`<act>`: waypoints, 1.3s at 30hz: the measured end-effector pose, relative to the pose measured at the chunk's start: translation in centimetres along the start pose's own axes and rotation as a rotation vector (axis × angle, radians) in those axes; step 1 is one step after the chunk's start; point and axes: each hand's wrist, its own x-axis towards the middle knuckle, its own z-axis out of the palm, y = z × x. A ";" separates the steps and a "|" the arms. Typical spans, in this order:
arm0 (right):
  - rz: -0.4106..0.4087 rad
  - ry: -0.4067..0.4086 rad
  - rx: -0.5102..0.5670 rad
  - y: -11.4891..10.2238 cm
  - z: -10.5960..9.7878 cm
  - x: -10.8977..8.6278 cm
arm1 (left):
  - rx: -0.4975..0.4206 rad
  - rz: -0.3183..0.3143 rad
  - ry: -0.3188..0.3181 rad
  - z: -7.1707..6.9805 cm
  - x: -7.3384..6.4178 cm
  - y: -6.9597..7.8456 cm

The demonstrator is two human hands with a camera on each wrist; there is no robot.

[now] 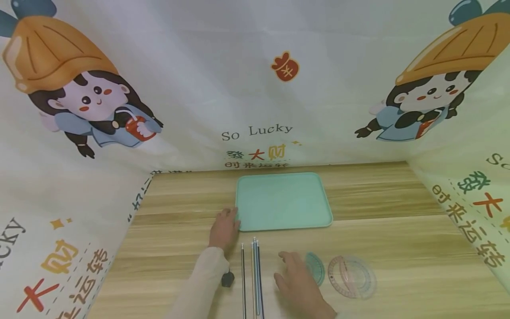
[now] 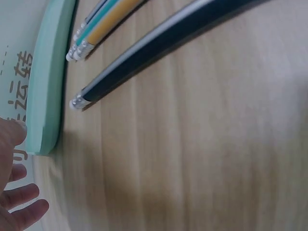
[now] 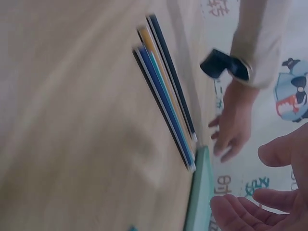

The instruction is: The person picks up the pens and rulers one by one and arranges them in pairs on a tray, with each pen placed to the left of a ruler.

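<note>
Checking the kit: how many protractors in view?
3: a green protractor beside the right hand, then a pink protractor and a clear protractor further right, seemingly overlapping. The hand could hide another.

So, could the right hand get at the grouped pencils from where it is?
Probably yes: the right hand looks empty and sits just right of the grouped pencils, with only bare table showing between them.

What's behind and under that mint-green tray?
Behind the mint-green tray runs a strip of wood-grain tabletop, then a white printed cloth reading "So Lucky". Directly beneath, the tray covers everything from view.
</note>
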 end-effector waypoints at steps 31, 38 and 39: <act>0.173 -0.221 -0.022 -0.7 5.8 -1.4 | -0.006 0.029 -0.018 0.8 -0.4 -0.7; 0.145 -0.106 -0.171 -1.3 6.0 -1.7 | 0.003 0.026 -0.024 0.9 -0.3 -0.8; 0.128 -0.086 -0.214 -1.4 6.1 -1.8 | 0.003 0.027 -0.024 0.9 -0.3 -0.8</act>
